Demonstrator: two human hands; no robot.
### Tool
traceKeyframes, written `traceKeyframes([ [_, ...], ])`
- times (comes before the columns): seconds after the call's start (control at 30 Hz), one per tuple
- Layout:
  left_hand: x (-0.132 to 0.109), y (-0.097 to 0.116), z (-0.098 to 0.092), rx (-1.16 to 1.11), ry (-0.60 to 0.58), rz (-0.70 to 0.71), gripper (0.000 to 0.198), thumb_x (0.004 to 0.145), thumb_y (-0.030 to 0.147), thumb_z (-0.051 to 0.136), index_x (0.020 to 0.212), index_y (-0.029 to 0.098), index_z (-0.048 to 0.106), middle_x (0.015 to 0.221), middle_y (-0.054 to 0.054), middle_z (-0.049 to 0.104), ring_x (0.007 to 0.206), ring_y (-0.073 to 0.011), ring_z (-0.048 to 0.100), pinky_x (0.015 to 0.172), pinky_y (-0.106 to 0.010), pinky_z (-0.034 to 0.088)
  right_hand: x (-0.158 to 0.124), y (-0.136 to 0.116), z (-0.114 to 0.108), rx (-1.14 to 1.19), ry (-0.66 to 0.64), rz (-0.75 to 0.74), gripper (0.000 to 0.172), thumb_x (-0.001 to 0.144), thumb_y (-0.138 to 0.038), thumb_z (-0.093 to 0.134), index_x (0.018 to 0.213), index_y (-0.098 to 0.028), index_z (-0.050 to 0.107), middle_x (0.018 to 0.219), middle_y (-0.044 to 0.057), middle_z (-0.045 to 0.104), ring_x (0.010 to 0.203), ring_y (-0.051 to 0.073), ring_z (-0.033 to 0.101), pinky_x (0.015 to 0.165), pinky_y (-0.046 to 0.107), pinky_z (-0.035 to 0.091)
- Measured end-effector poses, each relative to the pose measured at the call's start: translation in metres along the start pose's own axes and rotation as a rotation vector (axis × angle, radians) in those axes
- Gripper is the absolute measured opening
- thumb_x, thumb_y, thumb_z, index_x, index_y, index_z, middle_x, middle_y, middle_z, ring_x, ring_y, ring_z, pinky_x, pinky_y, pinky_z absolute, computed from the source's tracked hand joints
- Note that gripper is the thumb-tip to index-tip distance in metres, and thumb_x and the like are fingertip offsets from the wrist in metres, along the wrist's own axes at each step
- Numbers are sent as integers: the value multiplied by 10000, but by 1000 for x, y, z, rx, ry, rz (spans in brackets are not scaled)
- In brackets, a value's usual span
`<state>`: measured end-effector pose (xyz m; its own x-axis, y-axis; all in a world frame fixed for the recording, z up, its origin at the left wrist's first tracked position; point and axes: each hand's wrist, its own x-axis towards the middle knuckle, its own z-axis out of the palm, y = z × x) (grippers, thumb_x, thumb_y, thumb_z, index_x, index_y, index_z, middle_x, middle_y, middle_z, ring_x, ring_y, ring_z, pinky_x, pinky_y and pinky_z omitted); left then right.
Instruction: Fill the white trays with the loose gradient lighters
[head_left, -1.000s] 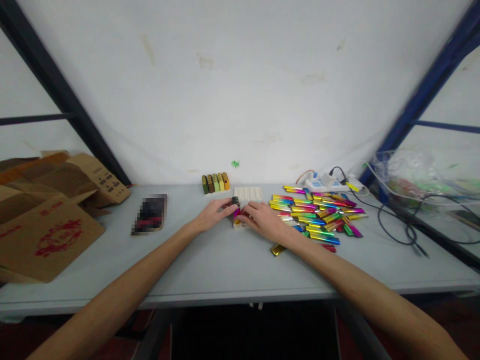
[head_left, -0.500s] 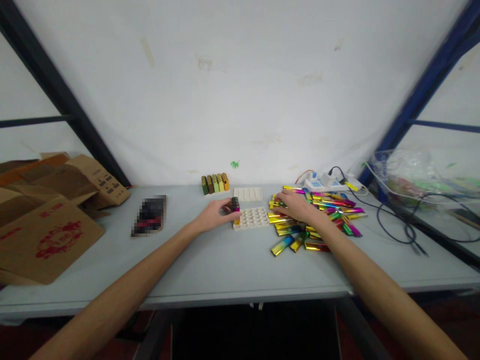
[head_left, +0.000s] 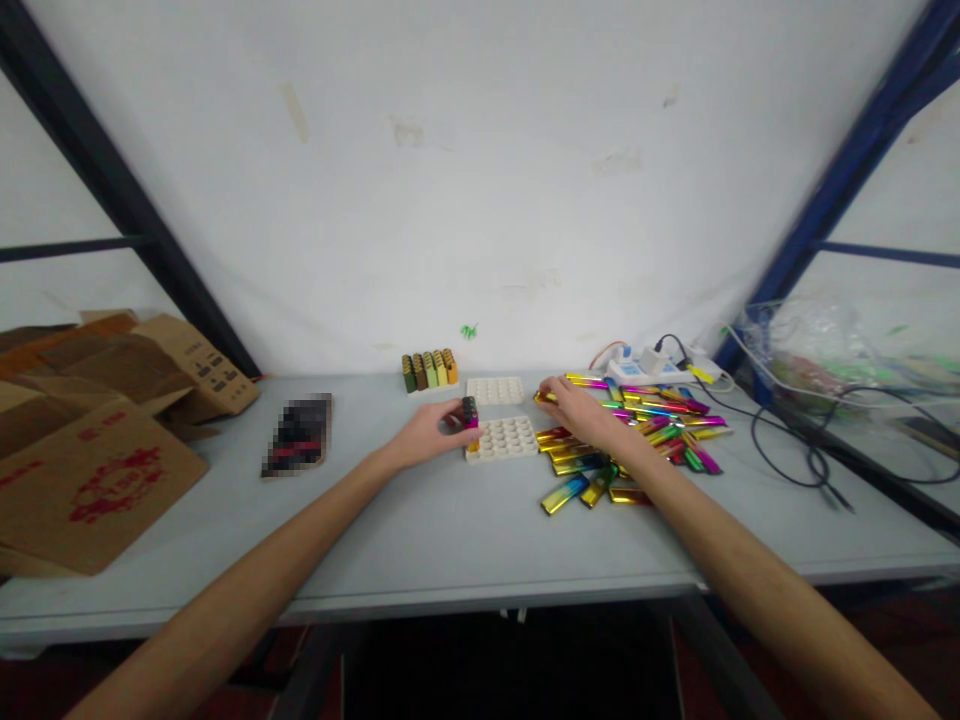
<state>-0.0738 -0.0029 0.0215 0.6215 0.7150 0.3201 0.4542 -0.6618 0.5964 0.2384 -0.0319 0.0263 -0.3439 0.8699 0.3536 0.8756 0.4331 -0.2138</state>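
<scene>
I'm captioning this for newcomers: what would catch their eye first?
Probably the heap of shiny multicoloured pieces on the right side of the table. Next, the cardboard with red print at the far left, and the front white tray, its holes mostly bare, in the middle.

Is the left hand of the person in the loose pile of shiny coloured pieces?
No, the left hand is at the black-topped lighters along the left edge of the nearer white tray.

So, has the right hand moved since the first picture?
Yes. Judged against the power strip, the right hand has moved right, nearer the strip: from over the near white tray to the shiny pile.
</scene>
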Motion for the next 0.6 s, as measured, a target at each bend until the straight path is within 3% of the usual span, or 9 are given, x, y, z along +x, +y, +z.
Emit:
traceKeyframes([
  [0.13,0,0,0,8,1,-6,437,877,584,682,1015,171,707,934,-37,743,831,-207,678,776,-306,539,2,-9,-7,77,112,11,365,1062,-388,475,1322,-164,597,1017,117,763,900,244,711,806,318,491],
  [0.23,0,0,0,7,0,-12,449,871,586,687,1024,164,708,933,-40,743,820,-205,673,768,-304,538,2,-14,-11,167,172,-42,333,1045,-399,496,1199,-191,705,1108,113,772,956,246,716,843,315,487],
  [0.4,-1,0,1,11,9,0,445,870,578,688,1049,171,707,960,-38,749,830,-203,674,780,-304,538,1,-14,-6,380,228,85,302,936,-450,638,1050,-189,738,821,35,743,669,180,621,656,279,457],
  [0.6,0,2,0,26,12,0,432,865,574,692,1006,166,704,923,-36,747,811,-204,675,761,-299,538,5,-18,0,574,167,91,403,875,-547,684,732,-172,650,674,-5,584,658,150,526,630,273,413],
])
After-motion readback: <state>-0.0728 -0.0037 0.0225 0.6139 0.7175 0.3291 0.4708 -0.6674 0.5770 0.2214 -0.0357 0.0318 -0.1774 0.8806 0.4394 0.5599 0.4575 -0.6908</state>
